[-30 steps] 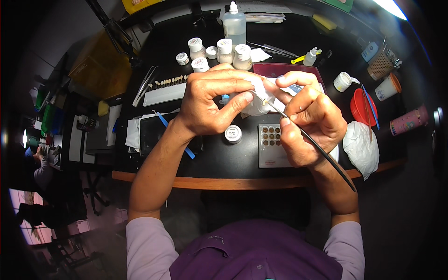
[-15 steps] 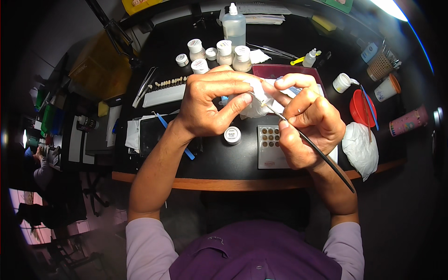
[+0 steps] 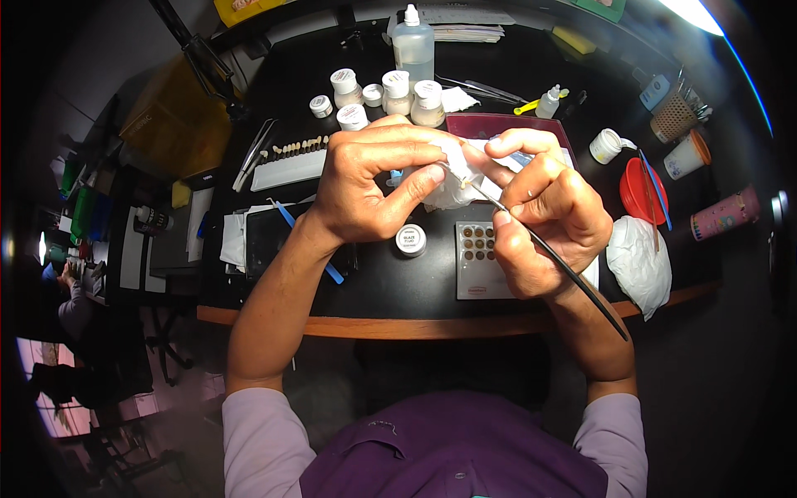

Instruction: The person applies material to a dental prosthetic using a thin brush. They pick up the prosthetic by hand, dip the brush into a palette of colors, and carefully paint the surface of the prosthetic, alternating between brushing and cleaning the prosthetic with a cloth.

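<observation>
1. Left: blue tool (image 3: 334, 274) on the desk, middle hidden by the wrist.
2. Left hand (image 3: 365, 183): thumb and forefinger pinching what looks like a thin holder (image 3: 452, 172); details blurred.
3. Centre: small pale piece (image 3: 466, 181) just right of that pinch, before white tissue (image 3: 448, 197); shape unclear.
4. Palette (image 3: 476, 278), nearer; right side covered.
5. Right hand (image 3: 552, 216): pen-like grasp on dark-handled brush (image 3: 573, 275), tip beside the piece, contact uncertain. Hardly any change this past second; suggests steady, fine work.
</observation>
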A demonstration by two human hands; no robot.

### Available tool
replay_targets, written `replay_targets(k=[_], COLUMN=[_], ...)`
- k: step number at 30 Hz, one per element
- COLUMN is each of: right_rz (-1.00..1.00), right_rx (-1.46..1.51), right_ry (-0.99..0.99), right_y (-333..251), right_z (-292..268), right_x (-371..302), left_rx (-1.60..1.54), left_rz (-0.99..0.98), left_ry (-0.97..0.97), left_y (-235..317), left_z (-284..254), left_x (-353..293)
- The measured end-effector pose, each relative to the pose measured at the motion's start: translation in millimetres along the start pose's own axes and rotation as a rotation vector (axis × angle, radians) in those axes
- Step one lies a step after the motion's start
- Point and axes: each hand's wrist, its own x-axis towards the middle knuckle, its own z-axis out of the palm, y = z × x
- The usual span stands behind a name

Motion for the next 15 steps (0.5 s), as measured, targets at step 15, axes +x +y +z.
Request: replay_targets(k=[15], right_rz=[-0.023], right_rx=[-0.06], right_ry=[0.161], right_y=[1.4], right_z=[8.7], right_x=[3.9], left_rx=[0.01], left_rz=[0.012], left_ry=[-0.002], left_y=[-1.1], left_z=[0.3], left_x=[-0.2])
